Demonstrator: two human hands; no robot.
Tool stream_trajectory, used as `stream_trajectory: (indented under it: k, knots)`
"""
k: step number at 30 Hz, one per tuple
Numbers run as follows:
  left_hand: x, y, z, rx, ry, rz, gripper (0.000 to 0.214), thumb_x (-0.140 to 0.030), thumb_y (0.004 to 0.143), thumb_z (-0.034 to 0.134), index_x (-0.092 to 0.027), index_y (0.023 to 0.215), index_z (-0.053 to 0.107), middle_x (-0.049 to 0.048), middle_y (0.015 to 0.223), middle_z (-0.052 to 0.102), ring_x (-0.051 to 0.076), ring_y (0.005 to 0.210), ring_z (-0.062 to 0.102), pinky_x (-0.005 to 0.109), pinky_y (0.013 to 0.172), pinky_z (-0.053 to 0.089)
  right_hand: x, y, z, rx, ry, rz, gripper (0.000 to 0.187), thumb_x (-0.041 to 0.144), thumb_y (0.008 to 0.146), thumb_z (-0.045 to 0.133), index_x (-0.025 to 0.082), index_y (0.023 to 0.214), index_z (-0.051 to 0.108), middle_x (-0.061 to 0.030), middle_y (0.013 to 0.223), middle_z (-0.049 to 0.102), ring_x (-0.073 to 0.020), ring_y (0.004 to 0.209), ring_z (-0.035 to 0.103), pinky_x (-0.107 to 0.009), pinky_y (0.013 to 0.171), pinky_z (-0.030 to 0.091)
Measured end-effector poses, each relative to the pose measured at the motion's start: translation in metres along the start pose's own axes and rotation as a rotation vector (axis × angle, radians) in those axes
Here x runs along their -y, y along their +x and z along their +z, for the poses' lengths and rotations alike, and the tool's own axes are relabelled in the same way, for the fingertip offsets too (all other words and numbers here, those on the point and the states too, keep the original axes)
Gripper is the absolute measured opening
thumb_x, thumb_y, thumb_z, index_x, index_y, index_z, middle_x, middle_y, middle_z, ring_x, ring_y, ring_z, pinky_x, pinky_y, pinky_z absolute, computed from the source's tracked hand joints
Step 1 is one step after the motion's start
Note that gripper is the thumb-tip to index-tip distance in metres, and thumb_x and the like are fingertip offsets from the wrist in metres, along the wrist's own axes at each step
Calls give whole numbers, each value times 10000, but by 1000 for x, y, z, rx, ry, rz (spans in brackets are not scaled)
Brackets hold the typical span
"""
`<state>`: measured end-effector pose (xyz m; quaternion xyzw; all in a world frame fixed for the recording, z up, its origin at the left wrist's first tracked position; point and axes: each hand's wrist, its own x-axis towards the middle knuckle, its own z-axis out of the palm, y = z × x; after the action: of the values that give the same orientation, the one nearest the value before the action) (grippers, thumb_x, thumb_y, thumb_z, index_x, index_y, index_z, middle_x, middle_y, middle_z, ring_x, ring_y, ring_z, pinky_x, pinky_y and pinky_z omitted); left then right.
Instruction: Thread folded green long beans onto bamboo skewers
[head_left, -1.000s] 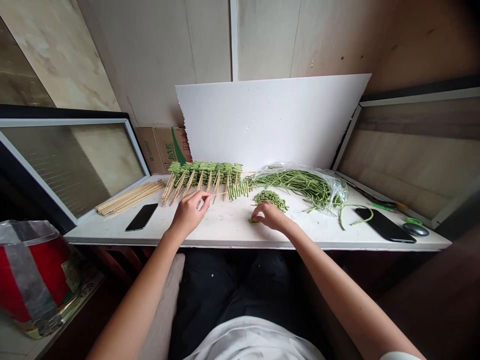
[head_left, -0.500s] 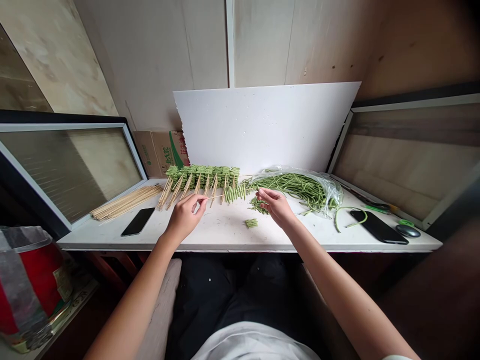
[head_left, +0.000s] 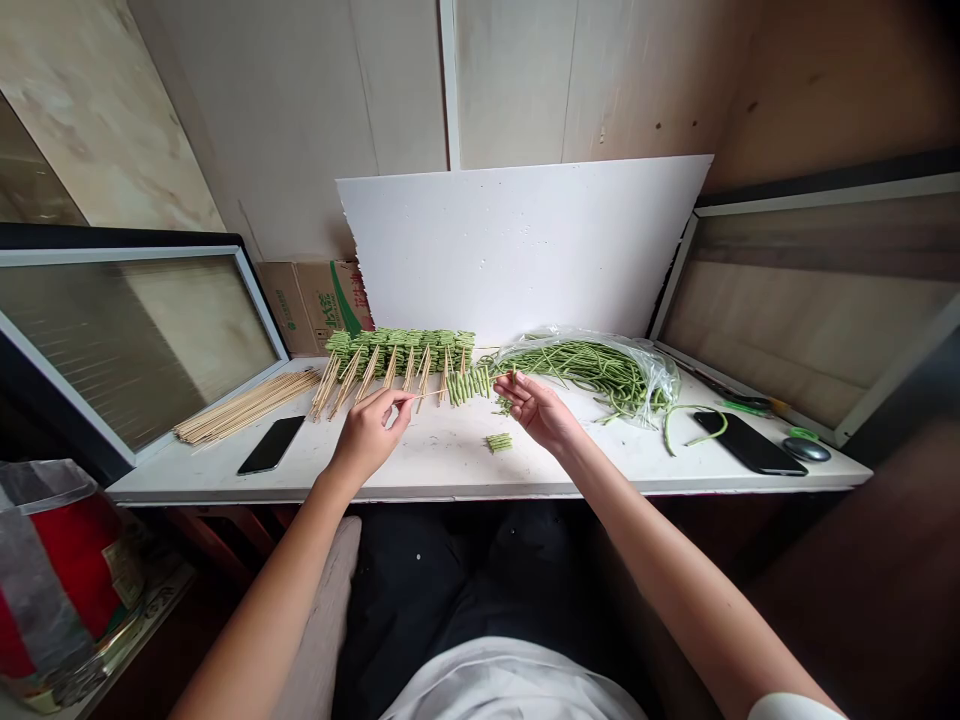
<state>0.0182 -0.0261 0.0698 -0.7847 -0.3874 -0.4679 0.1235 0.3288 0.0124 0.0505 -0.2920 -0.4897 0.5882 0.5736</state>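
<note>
On the desk [head_left: 435, 472], just nearer than the right grip [head_left: 543, 412], lies a small row of cut beans [head_left: 499, 441]. The left grip [head_left: 371, 428] pinches the bare end of a bean-threaded skewer [head_left: 470, 386]; the right grip meets its tip, though whether grasping anything I cannot tell. Beyond the left grip are stacked skewers [head_left: 405, 347]; beyond the right, bagged long beans [head_left: 592, 362].

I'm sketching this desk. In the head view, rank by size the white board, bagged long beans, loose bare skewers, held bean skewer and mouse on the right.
Largest to smallest, as they look:
1. White board
2. Bagged long beans
3. Loose bare skewers
4. Held bean skewer
5. Mouse
</note>
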Motion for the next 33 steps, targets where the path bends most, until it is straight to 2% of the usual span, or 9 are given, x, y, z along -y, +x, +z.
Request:
stream_trajectory:
  k: [13, 25, 33]
  knots:
    - [1, 0, 0, 17, -2, 31, 144, -215, 1014, 594, -197, 1030, 736, 18, 813, 668, 132, 638, 533, 263, 653, 451, -4, 1, -3, 3, 19, -11, 283, 479, 902, 777, 257, 1076, 764, -79, 1315, 758, -254, 1295, 677, -279, 747, 577]
    - [1, -1, 0, 44, -5, 52, 151, -189, 1024, 571, -204, 1028, 721, 30, 852, 692, 171, 796, 655, 295, 763, 504, 0, -2, 4, -104, -23, -49, 364, 543, 785, 858, 221, 946, 806, -108, 1125, 813, -286, 1184, 730, -254, 639, 485]
    - [-1, 0, -2, 55, -5, 54, 158, -184, 1031, 560, -209, 1039, 717, 30, 870, 712, 172, 808, 659, 294, 762, 506, -4, -3, 5, -111, -57, -71, 367, 550, 798, 844, 212, 936, 805, -116, 1122, 809, -291, 1162, 727, -271, 672, 483]
